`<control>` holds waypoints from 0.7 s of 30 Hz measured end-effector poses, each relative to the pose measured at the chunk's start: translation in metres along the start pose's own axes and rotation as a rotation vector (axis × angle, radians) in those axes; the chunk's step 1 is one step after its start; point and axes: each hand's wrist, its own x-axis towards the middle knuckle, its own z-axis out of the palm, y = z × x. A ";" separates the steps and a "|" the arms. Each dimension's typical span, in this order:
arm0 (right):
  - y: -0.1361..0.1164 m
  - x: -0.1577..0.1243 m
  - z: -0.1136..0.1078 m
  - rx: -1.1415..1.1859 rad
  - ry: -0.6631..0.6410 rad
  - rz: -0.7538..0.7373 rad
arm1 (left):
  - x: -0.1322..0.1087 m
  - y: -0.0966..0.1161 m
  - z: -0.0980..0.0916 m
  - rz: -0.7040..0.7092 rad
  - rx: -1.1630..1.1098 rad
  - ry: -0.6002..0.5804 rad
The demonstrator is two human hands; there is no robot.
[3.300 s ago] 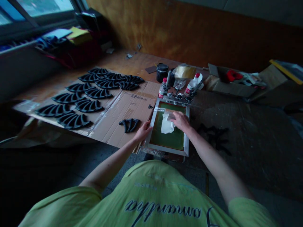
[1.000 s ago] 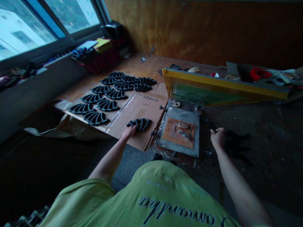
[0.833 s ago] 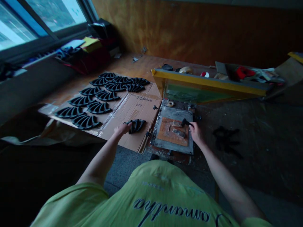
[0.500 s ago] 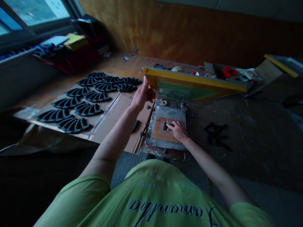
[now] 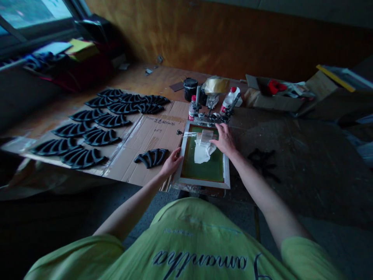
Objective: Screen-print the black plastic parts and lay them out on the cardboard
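Moved since half a second ago: the screen [image 5: 192, 171], swung down from its raised tilt to flat; the left hand [image 5: 171, 163], from the far left corner to the left rim; the right hand [image 5: 226, 140], from over the base to the screen's right side. Now showing behind: two bottles [image 5: 229, 101], either side of the clamps [image 5: 208, 118], and a dark jar [image 5: 190, 89] farther left.

Right hand spread, thumb and fingers apart, just right of a clear block [image 5: 206, 137], contact hard to tell; left hand at the rim, impossible to tell whether pinching it. On the green mesh, the block, with a white patch [image 5: 202, 153] at its near side.

Left of the screen, cardboard [image 5: 140, 142] with dark handwriting, a lone black piece [image 5: 151, 157] near its near edge, and farther left, rows of black fans [image 5: 84, 155]. Right, dark, marked worktop [image 5: 305, 147] with a black tangle [image 5: 264, 163] beyond the right forearm. Far right, an open box [image 5: 276, 103] with something red [image 5: 275, 86] inside. At the back, a brown wall [image 5: 204, 42], patchily lit. Far left, a pale window [image 5: 32, 11], with a yellow pad [image 5: 80, 48] on a heap nearby. Below, grey floor [image 5: 125, 210], in shadow.
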 end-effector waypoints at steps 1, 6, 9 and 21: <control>-0.015 0.002 0.006 -0.039 -0.070 -0.033 | 0.003 -0.005 0.002 -0.011 0.023 0.008; -0.044 -0.032 0.023 -0.125 -0.362 -0.134 | 0.012 -0.013 0.001 -0.021 0.065 0.002; -0.038 -0.060 0.016 -0.106 -0.433 -0.319 | 0.015 -0.017 0.000 -0.018 0.059 0.000; -0.036 -0.082 0.021 -0.012 -0.279 -0.367 | 0.021 -0.031 -0.001 0.007 0.025 -0.073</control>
